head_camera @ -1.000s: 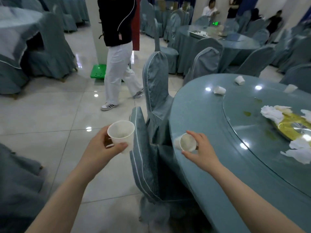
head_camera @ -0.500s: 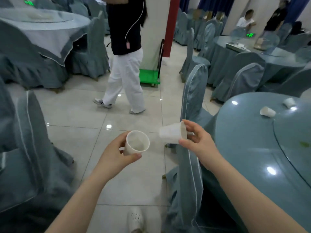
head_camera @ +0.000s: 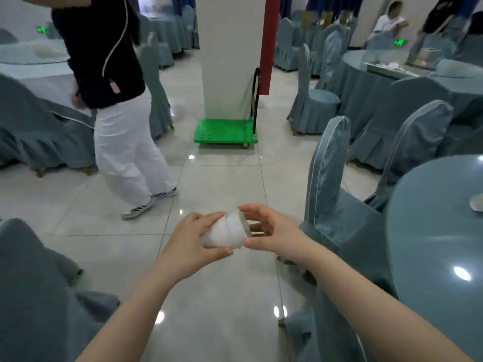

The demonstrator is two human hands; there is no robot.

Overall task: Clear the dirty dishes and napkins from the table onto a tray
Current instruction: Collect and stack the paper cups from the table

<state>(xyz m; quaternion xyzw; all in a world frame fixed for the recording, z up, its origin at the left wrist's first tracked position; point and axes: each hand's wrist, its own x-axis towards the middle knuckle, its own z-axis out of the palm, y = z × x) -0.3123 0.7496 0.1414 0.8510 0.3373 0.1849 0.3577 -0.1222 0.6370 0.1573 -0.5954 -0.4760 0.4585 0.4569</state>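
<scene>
While the left hand (head_camera: 192,240) grips the nested paper cups (head_camera: 226,231), the right hand (head_camera: 264,231) pinches their rim, left of the round table (head_camera: 431,244). One cup (head_camera: 477,202) remains on that table; no tray visible, so clearing looks early.

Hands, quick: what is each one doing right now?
Left hand: grips the nested white paper cups around the base.
Right hand: pinches the same cups at the rim.

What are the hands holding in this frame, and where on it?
Two nested white paper cups, lying sideways. The left hand grips the outer cup's body near its base; the right hand pinches the rim end between thumb and fingers.
</scene>
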